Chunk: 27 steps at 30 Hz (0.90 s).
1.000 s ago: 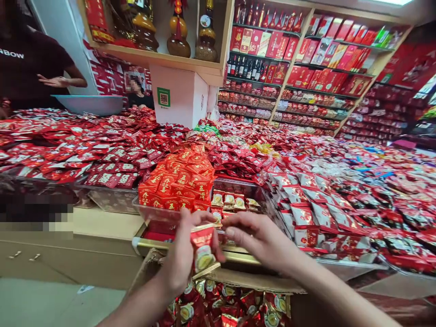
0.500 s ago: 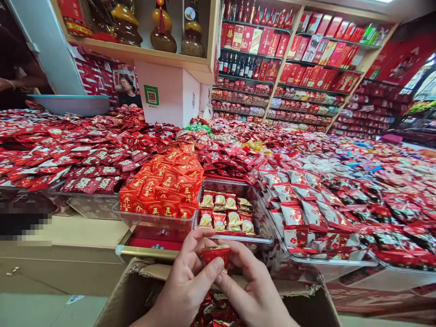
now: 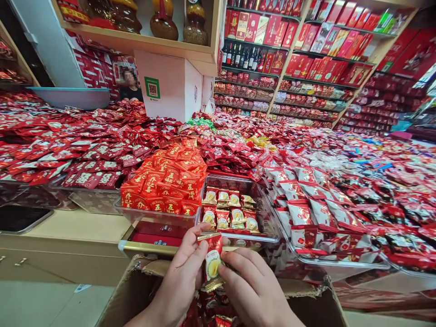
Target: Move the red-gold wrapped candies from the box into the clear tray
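Note:
Between my hands is a small wrapped candy (image 3: 213, 261), red and gold with a yellow durian picture facing me. My left hand (image 3: 184, 270) pinches its upper left side between thumb and fingers. My right hand (image 3: 254, 284) has its fingers closed against the lower right edge of the wrapper. Below them stands an open cardboard box (image 3: 117, 295) with more red wrapped candies (image 3: 223, 320) inside, partly hidden by my hands. Just beyond is a clear plastic bin (image 3: 269, 236) holding rows of matching candies (image 3: 223, 218).
Left of that bin, orange-red packets (image 3: 163, 186) are heaped in another tub. White-and-red packets (image 3: 316, 209) fill the bin to the right. A dark phone (image 3: 23, 218) lies on the counter. A blue basin (image 3: 73, 97) and a person (image 3: 129, 86) are farther back.
The candy has turned upright, its durian picture now facing me. My right hand has shifted from thumb-up to fingers along the candy's side. The view has tilted down slightly.

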### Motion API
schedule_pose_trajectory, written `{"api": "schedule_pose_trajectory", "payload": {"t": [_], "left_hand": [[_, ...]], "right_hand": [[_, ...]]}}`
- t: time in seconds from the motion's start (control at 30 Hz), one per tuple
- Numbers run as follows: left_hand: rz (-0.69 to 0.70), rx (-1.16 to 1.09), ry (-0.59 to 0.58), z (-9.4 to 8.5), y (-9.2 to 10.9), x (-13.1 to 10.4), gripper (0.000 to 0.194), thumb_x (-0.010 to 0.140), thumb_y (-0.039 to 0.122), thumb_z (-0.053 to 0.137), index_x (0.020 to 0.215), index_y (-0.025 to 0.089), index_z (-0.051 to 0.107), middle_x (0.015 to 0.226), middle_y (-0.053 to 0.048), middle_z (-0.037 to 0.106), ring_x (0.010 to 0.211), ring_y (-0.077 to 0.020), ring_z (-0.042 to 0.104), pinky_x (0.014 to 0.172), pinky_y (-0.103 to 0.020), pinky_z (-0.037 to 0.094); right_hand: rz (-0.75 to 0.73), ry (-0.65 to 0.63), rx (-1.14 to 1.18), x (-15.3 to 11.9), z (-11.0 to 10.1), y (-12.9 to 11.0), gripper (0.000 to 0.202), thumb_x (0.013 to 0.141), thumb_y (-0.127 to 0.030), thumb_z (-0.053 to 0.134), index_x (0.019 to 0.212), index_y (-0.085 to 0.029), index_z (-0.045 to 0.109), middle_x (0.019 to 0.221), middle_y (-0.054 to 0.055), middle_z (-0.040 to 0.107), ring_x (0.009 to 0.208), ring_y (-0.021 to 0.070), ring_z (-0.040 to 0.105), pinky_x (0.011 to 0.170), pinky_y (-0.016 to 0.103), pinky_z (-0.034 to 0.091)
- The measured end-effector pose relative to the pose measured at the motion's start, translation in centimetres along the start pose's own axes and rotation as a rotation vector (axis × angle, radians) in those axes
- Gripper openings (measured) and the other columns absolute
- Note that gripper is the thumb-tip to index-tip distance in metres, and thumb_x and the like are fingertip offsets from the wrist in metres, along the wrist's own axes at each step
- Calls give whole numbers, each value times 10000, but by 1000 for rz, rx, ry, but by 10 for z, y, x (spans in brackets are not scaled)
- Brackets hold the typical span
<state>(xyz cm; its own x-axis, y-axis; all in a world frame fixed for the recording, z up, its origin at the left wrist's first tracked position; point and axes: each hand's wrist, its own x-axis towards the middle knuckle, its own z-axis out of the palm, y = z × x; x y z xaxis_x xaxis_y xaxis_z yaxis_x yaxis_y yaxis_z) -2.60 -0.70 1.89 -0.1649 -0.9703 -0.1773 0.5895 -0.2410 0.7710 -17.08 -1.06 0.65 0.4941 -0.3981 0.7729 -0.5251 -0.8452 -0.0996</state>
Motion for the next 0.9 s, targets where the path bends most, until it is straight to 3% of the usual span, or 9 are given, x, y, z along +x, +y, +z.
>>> {"api": "schedule_pose_trajectory", "payload": {"t": [0.2,0.37,0.5,0.63,0.9], "left_hand": [[-27,58,-5,-4,4,-2,342,809,294,519,1117,242,380,958,-45,641,787,-167,625,659,-261,465],[28,459,31,-17,5,6,277,799,324,502,1041,210,429,928,-44,610,648,-139,615,528,-231,435],[-13,635,-22,-20,2,12,142,786,237,478,909,169,498,781,-23,602,631,-125,589,526,-214,407],[-54,674,-85,-20,-1,12,101,779,224,472,853,164,504,749,-21,601,635,-124,573,530,-215,398],[-93,681,-131,-23,-3,9,80,765,211,473,817,160,506,735,-23,602,639,-126,559,586,-242,410]], "right_hand": [[-78,21,-31,3,-9,-2,164,785,-78,499,889,-141,610,830,75,673,755,173,579,619,286,500],[188,-40,-52,17,-19,28,99,798,-96,491,843,-133,571,867,88,600,788,145,547,679,259,469],[311,-343,-78,42,-9,56,124,802,-120,465,700,-144,532,778,53,565,701,129,539,621,229,436],[326,-673,-236,61,15,73,164,816,-138,427,693,-151,534,759,43,562,676,129,536,602,221,395],[303,-886,-266,65,39,94,107,732,-129,506,709,-120,610,817,88,603,666,137,559,576,212,376]]}}
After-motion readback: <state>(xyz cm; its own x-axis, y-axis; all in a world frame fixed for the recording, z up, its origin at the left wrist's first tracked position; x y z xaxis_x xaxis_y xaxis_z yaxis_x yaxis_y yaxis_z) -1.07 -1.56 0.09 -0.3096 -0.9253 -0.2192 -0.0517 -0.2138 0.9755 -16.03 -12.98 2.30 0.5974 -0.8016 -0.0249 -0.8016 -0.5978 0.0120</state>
